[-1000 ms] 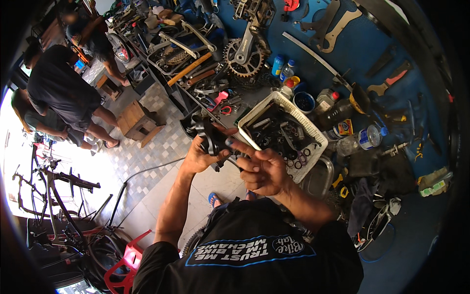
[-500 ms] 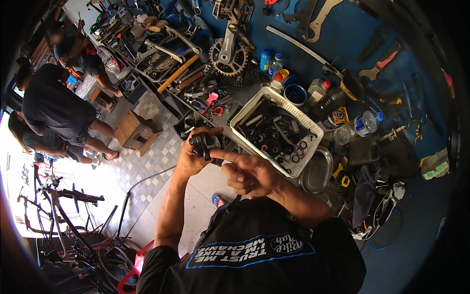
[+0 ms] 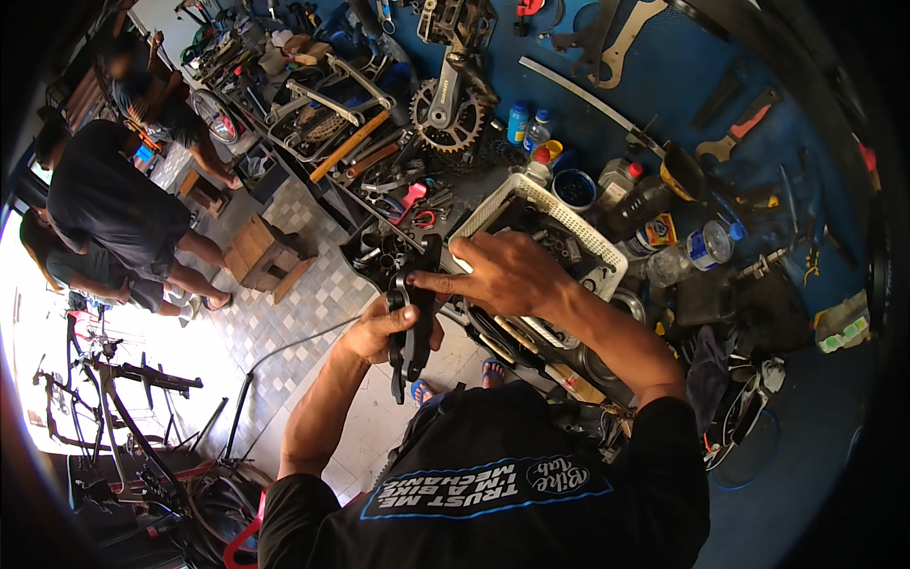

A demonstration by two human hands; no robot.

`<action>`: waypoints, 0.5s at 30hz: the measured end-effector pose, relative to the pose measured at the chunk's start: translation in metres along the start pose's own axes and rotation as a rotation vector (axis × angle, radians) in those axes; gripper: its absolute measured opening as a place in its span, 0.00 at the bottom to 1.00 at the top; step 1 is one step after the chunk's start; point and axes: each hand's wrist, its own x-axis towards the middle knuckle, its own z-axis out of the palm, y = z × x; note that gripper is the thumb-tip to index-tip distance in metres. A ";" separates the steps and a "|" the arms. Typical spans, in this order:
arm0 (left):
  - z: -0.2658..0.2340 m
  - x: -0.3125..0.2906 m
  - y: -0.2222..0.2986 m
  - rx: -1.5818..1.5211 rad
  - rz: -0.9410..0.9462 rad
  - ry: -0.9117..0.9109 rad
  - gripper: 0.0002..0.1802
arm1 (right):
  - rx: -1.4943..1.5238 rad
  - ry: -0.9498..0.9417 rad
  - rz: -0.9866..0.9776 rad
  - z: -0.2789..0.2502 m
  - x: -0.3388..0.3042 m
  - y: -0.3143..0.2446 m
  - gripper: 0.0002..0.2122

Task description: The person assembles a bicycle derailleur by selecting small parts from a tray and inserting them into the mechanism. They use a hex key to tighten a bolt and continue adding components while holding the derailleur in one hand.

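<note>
- Black bike part (image 3: 418, 332), elongated: in front of torso (image 3: 483, 436), long axis pointing away from wearer, far end leaning right.
- Left hand (image 3: 375, 332) grips it; right hand (image 3: 509, 275) extends index finger to it, can't tell if gripping.
- White perforated basket (image 3: 571, 217) on tabletop (image 3: 474, 190); patterned tile floor (image 3: 327, 225); blue wall (image 3: 630, 109).

The head-worn fisheye camera looks steeply down. The black shirt (image 3: 474, 465) is near, the tiled floor (image 3: 318, 223) farther.
</note>
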 end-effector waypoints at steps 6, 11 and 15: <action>-0.005 0.003 -0.007 0.088 0.069 0.050 0.27 | 0.726 -0.141 0.357 0.013 -0.007 -0.029 0.25; -0.004 0.005 -0.008 0.064 0.050 0.050 0.26 | 1.825 -0.228 0.684 0.023 -0.016 -0.025 0.24; -0.018 0.011 -0.015 0.321 0.048 0.166 0.29 | 2.428 -0.162 0.854 0.023 -0.026 -0.033 0.29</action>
